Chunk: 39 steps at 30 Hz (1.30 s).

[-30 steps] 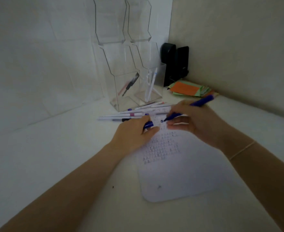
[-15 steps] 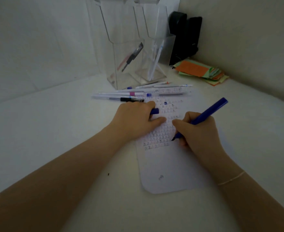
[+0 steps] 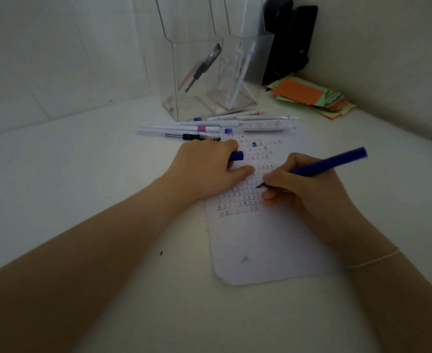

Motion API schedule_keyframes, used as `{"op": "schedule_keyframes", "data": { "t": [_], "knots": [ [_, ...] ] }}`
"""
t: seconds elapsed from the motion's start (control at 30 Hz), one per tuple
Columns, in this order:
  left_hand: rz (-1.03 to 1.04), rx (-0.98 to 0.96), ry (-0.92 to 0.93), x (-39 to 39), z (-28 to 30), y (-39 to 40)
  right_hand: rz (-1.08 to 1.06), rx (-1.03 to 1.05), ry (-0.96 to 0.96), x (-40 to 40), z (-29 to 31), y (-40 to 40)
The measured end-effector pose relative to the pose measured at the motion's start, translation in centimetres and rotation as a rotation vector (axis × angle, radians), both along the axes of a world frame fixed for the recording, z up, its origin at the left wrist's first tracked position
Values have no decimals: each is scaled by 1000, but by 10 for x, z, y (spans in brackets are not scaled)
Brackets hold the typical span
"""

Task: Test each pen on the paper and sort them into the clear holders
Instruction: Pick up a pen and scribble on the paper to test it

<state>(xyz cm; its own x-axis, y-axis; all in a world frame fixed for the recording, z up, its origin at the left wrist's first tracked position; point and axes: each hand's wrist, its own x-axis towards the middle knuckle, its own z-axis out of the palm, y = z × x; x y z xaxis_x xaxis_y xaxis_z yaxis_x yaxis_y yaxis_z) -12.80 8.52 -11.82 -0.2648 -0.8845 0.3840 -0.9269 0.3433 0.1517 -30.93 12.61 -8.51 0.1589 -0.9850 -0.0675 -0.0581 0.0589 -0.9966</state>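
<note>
My right hand [image 3: 309, 192] grips a blue pen [image 3: 329, 163], its tip touching the white paper [image 3: 260, 240] among rows of small test marks. On the paper's left part rests my left hand [image 3: 204, 169], fingers curled round the blue pen cap [image 3: 236, 155]. Several loose pens [image 3: 210, 128] lie in a row beyond the paper's far edge. Behind them stand two clear holders: the left holder [image 3: 184, 80] has a black and a pink pen, the right holder [image 3: 245, 72] has white pens.
A stack of orange and green paper notes [image 3: 311, 96] lies at the back right by the wall. A black object [image 3: 288, 34] stands in the corner behind the holders. Walls close in at the back and right.
My right hand brought the blue pen from near the loose pens down to the paper and set its tip among the marks. The view has tilted downward.
</note>
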Motion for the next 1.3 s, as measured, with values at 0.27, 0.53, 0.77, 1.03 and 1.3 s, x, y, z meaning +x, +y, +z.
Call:
{"op": "schedule_keyframes", "data": {
  "t": [0.27,0.53,0.77,1.03,1.3],
  "knots": [
    [-4,-18,-1,0,-1,-1,-145,-174,254,10,-7,3],
    [5,-24,-4,0,-3,-1,-247,-172,362,13,-9,5],
    [2,-27,-3,-1,-3,0,-245,-195,373,13,-11,5],
    [-9,-10,0,0,0,1,-237,-179,370,13,-8,6],
    [5,2,-2,-1,0,2,-214,-175,341,12,-10,5]
  ]
}}
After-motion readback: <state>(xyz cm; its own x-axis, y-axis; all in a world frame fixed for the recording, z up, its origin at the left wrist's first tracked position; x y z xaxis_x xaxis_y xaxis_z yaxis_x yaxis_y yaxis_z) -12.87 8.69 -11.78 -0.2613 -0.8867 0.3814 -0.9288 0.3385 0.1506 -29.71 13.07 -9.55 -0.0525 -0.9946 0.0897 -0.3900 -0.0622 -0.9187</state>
